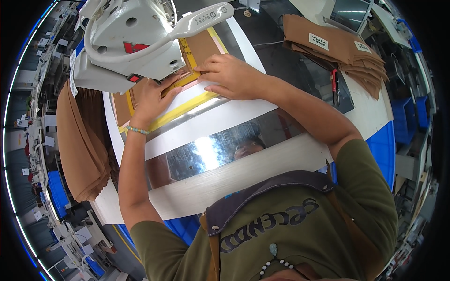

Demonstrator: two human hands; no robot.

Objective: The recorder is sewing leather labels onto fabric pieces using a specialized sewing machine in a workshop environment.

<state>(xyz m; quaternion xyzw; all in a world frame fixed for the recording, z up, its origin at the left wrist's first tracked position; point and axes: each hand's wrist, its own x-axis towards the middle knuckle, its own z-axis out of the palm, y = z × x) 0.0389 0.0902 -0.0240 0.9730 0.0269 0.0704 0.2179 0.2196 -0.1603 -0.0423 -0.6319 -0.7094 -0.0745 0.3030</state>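
Note:
A flat sewing template [201, 107] edged with yellow tape lies under the head of a white sewing machine [136, 35]. Brown fabric [204, 47] shows within its border. My left hand [155, 97] rests on the template's near left part, fingers stretched out and thumb apart; the machine head partly covers its fingertips. On the right side my right hand [233, 77] lies with fingertips against the yellow and pink edging, its thumb spread toward the near strip. Neither hand visibly holds a separate thing.
Brown fabric pieces hang in a pile [79, 145] at the left. Another brown stack [335, 44] with white labels lies far right, near red-handled thread snips [334, 86]. A shiny metal plate [206, 154] is set in the near tabletop. A blue bin [382, 152] stands at right.

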